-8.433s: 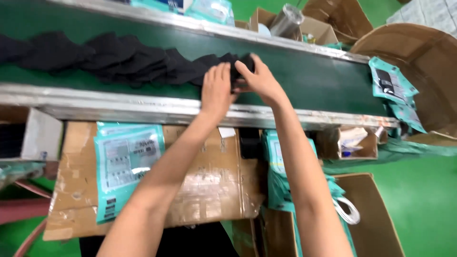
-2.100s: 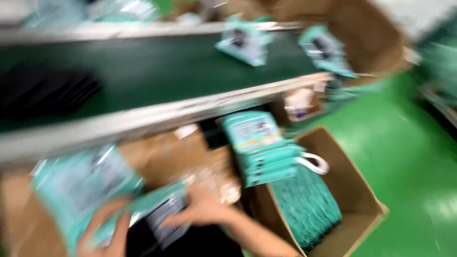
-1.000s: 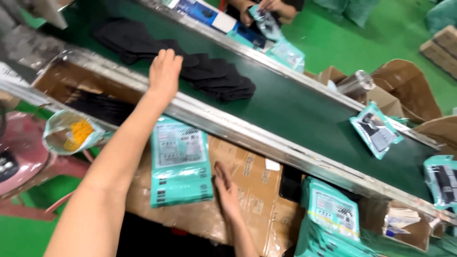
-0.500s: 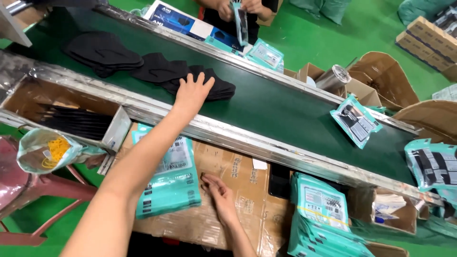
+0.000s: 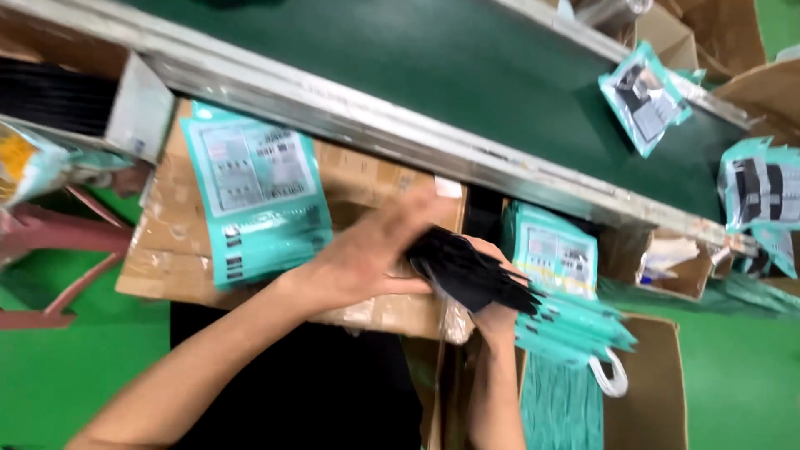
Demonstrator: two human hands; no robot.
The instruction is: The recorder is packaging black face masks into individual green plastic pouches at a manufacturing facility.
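While both hands, left hand (image 5: 367,258) and right hand (image 5: 492,312), grip a black cloth (image 5: 467,271), teal packets (image 5: 254,196) lie on cardboard (image 5: 367,179) nearby.

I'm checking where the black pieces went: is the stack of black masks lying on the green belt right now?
No, both hands hold the black stack above the cardboard, below the belt.

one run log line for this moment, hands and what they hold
left hand: on black masks | right hand: under them | over cardboard box | teal pouches beside
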